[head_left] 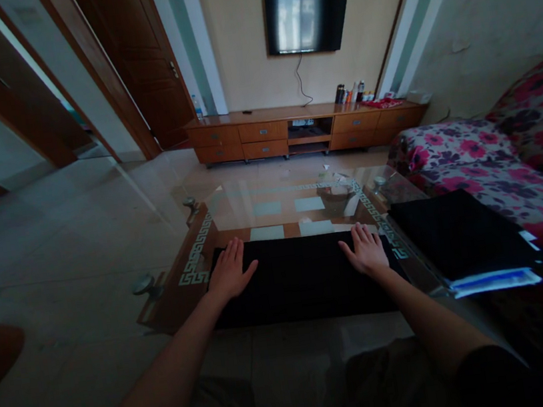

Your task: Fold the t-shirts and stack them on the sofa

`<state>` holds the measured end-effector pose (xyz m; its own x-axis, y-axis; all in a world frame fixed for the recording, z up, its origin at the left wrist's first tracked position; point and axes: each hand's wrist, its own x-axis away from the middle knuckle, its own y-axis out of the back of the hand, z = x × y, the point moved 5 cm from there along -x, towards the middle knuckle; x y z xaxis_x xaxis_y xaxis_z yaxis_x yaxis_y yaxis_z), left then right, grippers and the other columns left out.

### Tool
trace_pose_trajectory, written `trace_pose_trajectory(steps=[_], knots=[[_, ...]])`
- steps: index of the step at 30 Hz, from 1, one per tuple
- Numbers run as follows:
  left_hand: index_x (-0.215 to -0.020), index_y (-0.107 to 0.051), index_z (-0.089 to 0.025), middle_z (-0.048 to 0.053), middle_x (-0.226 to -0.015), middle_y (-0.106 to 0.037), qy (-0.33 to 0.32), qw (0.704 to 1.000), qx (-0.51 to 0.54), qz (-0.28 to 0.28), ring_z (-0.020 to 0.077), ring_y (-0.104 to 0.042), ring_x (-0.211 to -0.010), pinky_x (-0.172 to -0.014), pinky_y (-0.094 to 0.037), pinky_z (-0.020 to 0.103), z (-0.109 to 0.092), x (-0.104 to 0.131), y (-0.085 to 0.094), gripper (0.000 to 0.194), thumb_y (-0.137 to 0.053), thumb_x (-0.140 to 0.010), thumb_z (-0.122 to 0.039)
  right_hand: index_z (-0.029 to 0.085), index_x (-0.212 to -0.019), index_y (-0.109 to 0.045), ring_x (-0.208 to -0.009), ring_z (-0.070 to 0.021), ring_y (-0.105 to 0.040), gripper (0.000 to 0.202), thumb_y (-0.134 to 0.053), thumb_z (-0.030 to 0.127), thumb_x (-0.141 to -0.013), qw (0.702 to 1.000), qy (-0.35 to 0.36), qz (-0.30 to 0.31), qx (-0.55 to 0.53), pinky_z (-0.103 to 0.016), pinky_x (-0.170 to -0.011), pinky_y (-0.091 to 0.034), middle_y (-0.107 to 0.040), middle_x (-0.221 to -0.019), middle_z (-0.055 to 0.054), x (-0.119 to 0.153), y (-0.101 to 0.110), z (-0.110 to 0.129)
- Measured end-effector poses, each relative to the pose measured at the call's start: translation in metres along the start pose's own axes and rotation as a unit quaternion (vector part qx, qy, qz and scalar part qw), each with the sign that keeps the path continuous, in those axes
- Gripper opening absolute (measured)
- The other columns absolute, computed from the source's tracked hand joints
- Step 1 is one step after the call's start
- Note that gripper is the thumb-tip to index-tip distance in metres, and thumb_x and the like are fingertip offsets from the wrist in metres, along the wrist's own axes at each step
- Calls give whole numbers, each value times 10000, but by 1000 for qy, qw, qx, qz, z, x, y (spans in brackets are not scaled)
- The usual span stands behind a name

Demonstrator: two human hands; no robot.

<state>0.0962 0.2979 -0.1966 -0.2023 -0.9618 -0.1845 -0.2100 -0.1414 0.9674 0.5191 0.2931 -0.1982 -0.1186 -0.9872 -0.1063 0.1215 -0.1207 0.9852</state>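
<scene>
A folded black cloth (302, 280) lies flat along the near edge of the glass coffee table (233, 219). On its left end rests my left hand (230, 270), palm down with the thumb spread toward the middle. My right hand (366, 249) lies the same way on the cloth's right end, fingers pointing away from me. Neither hand grips anything. To the right, beside the table, sits a second folded black cloth (457, 231), with a white and blue strip (495, 281) at its near edge. What kind of cloth these are, I cannot tell.
Right of the table stands a sofa with a floral cover (470, 148). A low wooden TV cabinet (262, 134) runs along the far wall, with bottles (351, 92) on top. Metal knobs (144, 285) stick out at the table's left side.
</scene>
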Motion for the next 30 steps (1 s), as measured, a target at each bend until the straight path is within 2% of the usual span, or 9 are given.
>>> trace_pose_trajectory(steps=[3,6,10,14,17,19,22,25,30], knots=[[-1607,-299,-118,150,-1689,-230,13,999,-4,-42,297,-167,-1576,-1270,-164,466,-11,-12,10,728,-312,-1021,-550,71,-1556,-419,-1571,-282,-142,740,-205,554,-1038,1000,-3,-28,0,-482,-1263,-74,-248,-1679,-151,-8,12,5],[-1600,-336,-167,116,-1686,-261,-24,998,-7,-58,285,-189,-1572,-1278,-129,473,-38,-11,18,657,-306,-1039,-508,122,-1556,-434,-1568,-296,-132,659,-225,493,-1053,998,18,-66,14,-528,-1257,-34,-208,-1695,-132,2,24,28],[-1612,-312,-302,17,-1698,-246,-114,993,12,9,247,-185,-1573,-1274,-149,462,-77,6,7,645,-316,-1032,-585,355,-1621,-301,-1566,-376,-66,671,-290,649,-1019,996,84,12,9,-679,-1197,-51,-80,-1728,-27,35,15,72],[-1610,-282,-387,-16,-1715,-177,-133,990,19,51,275,-147,-1581,-1257,-155,527,-87,18,-5,635,-327,-1023,-622,473,-1614,-223,-1559,-433,6,700,-261,761,-977,993,98,71,4,-762,-1139,-35,-55,-1730,5,54,5,89],[-1613,-281,-378,-2,-1716,-175,-131,990,17,40,284,-152,-1579,-1257,-135,540,-90,19,0,625,-357,-1027,-583,451,-1620,-220,-1563,-419,24,711,-271,755,-980,993,94,74,8,-745,-1150,-3,-42,-1730,-10,56,6,91],[-1616,-269,-378,-6,-1717,-171,-171,984,24,41,270,-154,-1579,-1263,-134,516,-100,21,4,620,-371,-1031,-556,411,-1629,-226,-1570,-393,7,708,-279,724,-996,993,100,70,6,-713,-1171,14,-42,-1728,-27,58,7,96],[-1614,-259,-397,-24,-1713,-185,-248,965,47,71,242,-173,-1576,-1267,-155,480,-123,30,4,599,-346,-1043,-553,372,-1642,-203,-1583,-312,-43,688,-267,669,-1025,984,164,66,-13,-618,-1224,9,-80,-1723,-17,68,9,113],[-1613,-268,-387,-13,-1707,-212,-257,960,62,89,251,-185,-1573,-1268,-150,496,-134,34,1,609,-337,-1040,-583,345,-1647,-197,-1586,-270,-59,692,-275,651,-1031,974,212,76,-36,-548,-1253,-15,-127,-1715,-3,76,11,125],[-1628,-231,-354,7,-1700,-241,-235,963,93,89,204,-201,-1569,-1267,-193,429,-116,33,10,598,-293,-1064,-542,331,-1631,-277,-1583,-232,-104,652,-188,622,-1054,975,180,98,-88,-500,-1260,-94,-138,-1715,-4,73,16,108]])
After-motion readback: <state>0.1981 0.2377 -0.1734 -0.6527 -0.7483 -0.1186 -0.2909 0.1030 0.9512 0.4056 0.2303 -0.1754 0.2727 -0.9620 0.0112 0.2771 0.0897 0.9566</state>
